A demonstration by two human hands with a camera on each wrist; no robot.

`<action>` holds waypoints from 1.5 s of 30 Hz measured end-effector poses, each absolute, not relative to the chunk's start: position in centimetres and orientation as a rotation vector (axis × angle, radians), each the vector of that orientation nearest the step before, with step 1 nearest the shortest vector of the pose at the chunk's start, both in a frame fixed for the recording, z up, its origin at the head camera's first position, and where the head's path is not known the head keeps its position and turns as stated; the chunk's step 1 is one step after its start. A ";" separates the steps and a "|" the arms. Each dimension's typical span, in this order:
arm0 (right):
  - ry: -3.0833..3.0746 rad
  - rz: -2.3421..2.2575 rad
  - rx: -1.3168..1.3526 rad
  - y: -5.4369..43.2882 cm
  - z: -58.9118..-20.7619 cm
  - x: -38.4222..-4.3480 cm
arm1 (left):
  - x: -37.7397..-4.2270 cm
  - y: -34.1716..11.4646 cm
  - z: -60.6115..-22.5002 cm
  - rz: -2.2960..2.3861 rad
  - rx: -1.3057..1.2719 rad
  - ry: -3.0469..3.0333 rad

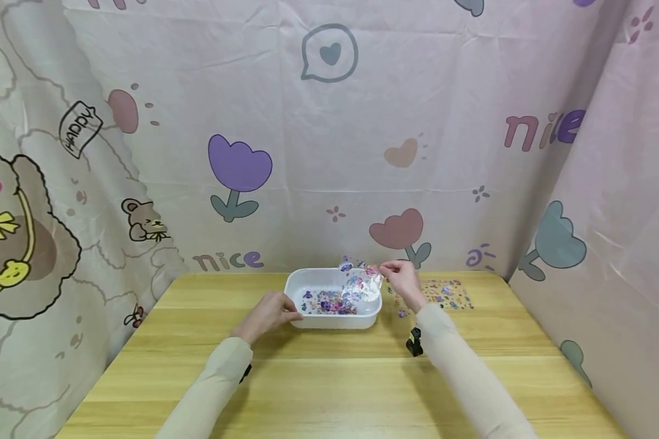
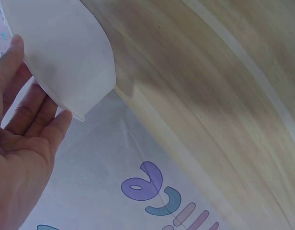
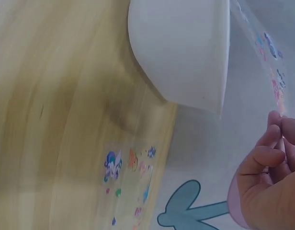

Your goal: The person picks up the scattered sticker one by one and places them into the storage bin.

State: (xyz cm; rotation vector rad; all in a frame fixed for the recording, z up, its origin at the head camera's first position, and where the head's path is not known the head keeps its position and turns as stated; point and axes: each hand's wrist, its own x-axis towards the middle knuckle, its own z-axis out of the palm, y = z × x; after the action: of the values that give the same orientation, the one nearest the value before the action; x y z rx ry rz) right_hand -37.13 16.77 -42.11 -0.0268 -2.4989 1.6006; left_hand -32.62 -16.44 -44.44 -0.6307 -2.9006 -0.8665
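Note:
A white plastic tub [image 1: 321,323] stands near the back of the table, with several colourful stickers or sticker sheets [image 1: 329,303] lying inside. At the tub's left end my left hand [image 1: 267,314] grips its rim; the left wrist view shows the thumb and fingers on the edge of the tub [image 2: 75,52]. Over the tub's right end, my right hand [image 1: 403,281] pinches a clear sticker sheet [image 1: 360,286] by its edge between thumb and fingers. In the right wrist view this thin sheet [image 3: 269,52] is seen nearly edge-on, beside the tub wall [image 3: 181,48].
Right of the tub, more clear sticker sheets [image 1: 445,294] lie flat on the wooden table [image 1: 329,390], partly behind my right wrist. A printed curtain [image 1: 329,146] hangs behind the table's back edge and along both sides.

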 end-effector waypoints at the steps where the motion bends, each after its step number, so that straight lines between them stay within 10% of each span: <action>1: -2.509 1.592 -0.025 16.5 -42.1 -37.2 | -32.6 -16.5 -44.4 -0.864 -0.629 -2.903; 45: -2.889 1.225 0.315 7.4 -41.3 -39.6 | -32.6 -16.4 -44.3 -0.856 -0.688 -2.907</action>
State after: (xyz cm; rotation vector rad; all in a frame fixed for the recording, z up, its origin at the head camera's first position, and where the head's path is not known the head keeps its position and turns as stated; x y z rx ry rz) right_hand -39.56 7.38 -41.26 0.3153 -2.8891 1.2254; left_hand -32.60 -16.44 -44.27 -0.6882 -2.9066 -0.8562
